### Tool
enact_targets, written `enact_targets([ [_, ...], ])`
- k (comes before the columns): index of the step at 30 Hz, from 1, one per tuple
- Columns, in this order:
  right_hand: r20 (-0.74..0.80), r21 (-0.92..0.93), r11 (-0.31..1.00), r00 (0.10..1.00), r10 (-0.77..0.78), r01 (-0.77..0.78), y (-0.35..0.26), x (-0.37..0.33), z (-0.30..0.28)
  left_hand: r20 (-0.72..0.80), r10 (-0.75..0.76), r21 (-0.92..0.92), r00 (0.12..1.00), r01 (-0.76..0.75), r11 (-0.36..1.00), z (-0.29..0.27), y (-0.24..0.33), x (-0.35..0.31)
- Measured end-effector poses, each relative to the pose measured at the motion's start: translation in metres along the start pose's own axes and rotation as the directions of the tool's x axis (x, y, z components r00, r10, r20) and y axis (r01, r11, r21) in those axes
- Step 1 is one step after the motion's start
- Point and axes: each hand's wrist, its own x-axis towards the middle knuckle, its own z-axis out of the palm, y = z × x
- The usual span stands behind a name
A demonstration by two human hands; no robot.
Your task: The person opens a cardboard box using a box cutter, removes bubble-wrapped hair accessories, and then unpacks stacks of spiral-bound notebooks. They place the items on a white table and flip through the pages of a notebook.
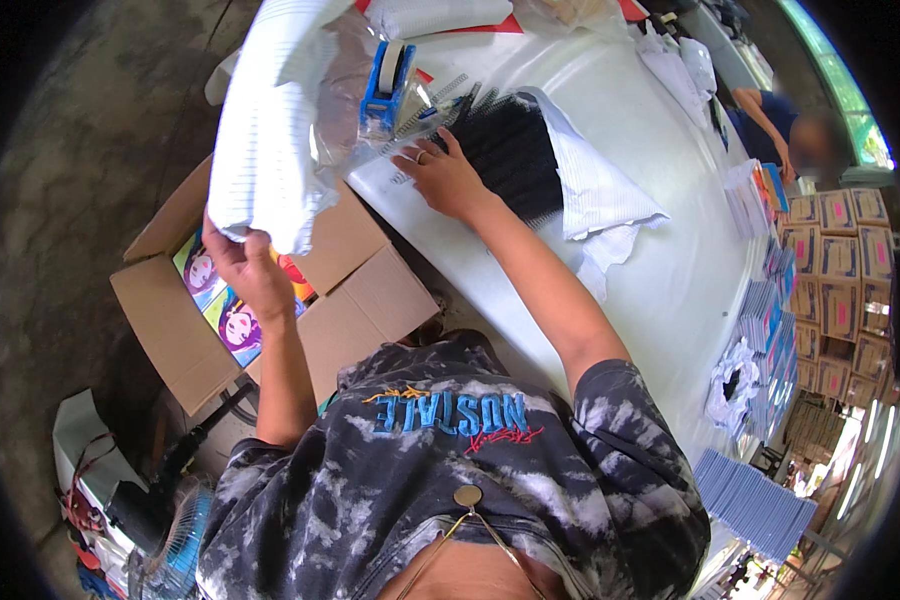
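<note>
My left hand (245, 265) is closed round the lower end of a long white ribbed bundle (270, 130), which stands up over an open cardboard box (355, 310). My right hand (445, 180) has its fingers spread over the edge of the white table, holding nothing that I can see. Beside its fingertips lie loose wire coils and clear plastic. Just to the right, a mass of black binding coils (515, 155) rests in torn-open white wrapping (600, 185). A blue tape dispenser (384, 90) with a roll of tape stands beyond my right hand.
Books with colourful drawn covers (238, 325) lie in the box. Stacks of pale blue books (755, 505) line the table's right side. A co-worker (765, 125) is at the far right, near piled cartons (838, 270). A fan (180, 530) stands at lower left.
</note>
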Motion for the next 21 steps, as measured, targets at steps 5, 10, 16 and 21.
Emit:
enact_targets([
  [5, -0.211, 0.133, 0.945, 0.923, 0.321, -0.299, -0.012, -0.02, -0.055, -0.047, -0.005, 0.223, 0.999, 0.015, 0.975, -0.027, -0.007, -0.005],
  [10, -0.403, 0.044, 0.476, 0.421, 0.813, -0.878, 0.038, -0.113, -0.054, -0.021, -0.126, 0.15, 0.992, 0.128, 0.98, -0.051, -0.022, -0.015],
  [16, -0.384, -0.199, 0.288, 0.345, 0.856, -0.937, 0.141, -0.195, -0.08, 0.071, -0.186, 0.143, 0.98, 0.174, 0.974, -0.021, -0.01, -0.008],
  [21, -0.672, -0.078, 0.286, 0.262, 0.693, -0.955, 0.167, -0.196, -0.134, 0.204, -0.199, 0.08, 0.958, 0.186, 0.979, 0.007, -0.01, -0.008],
])
